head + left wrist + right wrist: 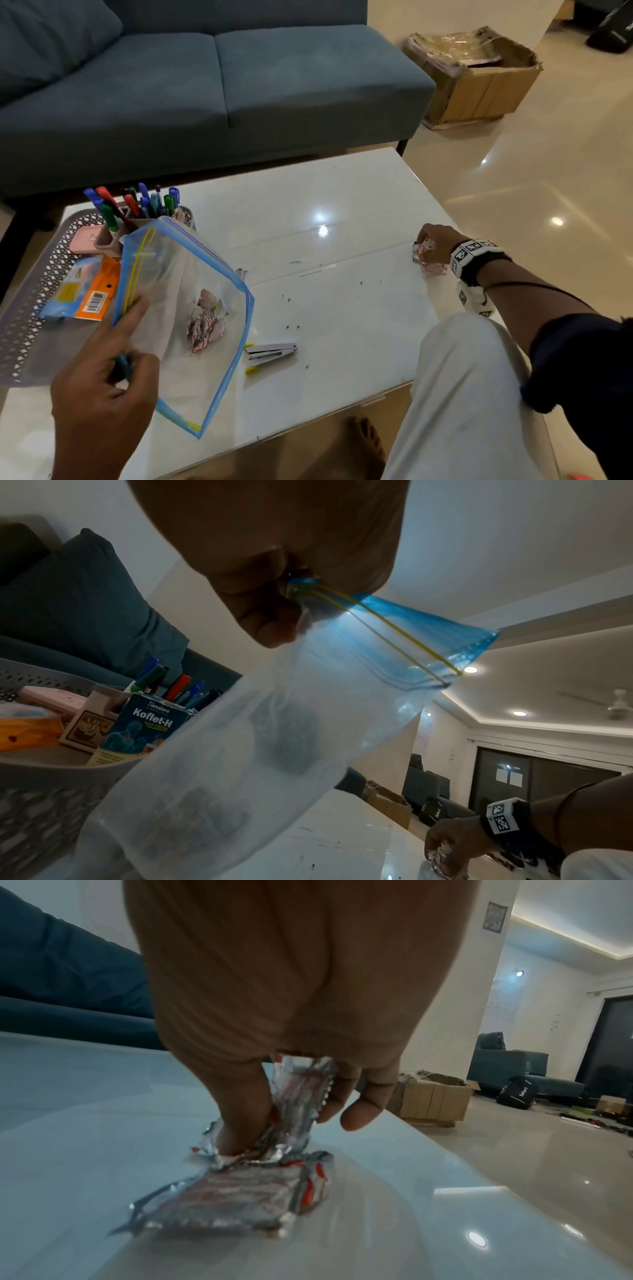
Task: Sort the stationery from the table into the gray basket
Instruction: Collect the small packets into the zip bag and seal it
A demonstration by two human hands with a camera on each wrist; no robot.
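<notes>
My left hand point(113, 349) pinches the blue-edged mouth of a clear zip bag point(185, 308) held over the table's left side; crumpled foil wrappers point(205, 325) lie inside it. In the left wrist view the bag point(274, 723) hangs from my fingers point(267, 610). My right hand point(433, 241) is at the table's right edge, gripping a silver-and-red foil wrapper point(301, 1096). A second wrapper point(240, 1194) lies flat on the table beneath it. The gray basket point(30, 308) stands at the left with a pen holder point(133, 209), an orange packet point(92, 291) and a pink case point(84, 240).
A silver stapler point(270, 351) lies on the white table point(342, 205) near the bag's corner, with small dark specks scattered around. A blue sofa point(205, 85) stands behind the table. A cardboard box point(472, 75) sits on the floor at the far right. My knee point(462, 377) is against the front edge.
</notes>
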